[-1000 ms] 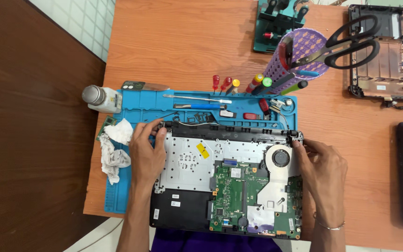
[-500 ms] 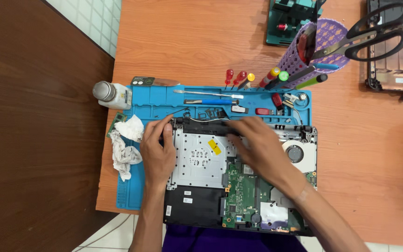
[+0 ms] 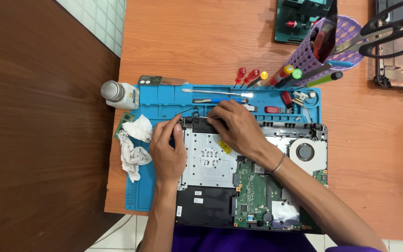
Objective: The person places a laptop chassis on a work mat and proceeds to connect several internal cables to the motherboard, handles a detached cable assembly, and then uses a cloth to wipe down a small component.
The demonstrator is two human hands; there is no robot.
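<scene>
Orange wooden table (image 3: 201,42) carries blue mat (image 3: 164,100); white tiled floor (image 3: 99,14) beyond.

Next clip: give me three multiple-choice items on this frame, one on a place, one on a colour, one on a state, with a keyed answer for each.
1. Where does the crumpled white tissue lie?
A. On the blue work mat's left part
B. Inside the pen cup
C. On the cooling fan

2. What colour is the perforated tool cup?
A. Green
B. Purple
C. Black

3. What state is the opened laptop base in?
A. Lid shut
B. Wrapped in foil
C. Cover off, green circuit board exposed

Answers: 1 A, the tissue sits beside the left hand on the mat. 2 B, its lattice wall is purple. 3 C, the board and round fan show near the right hand.
</scene>
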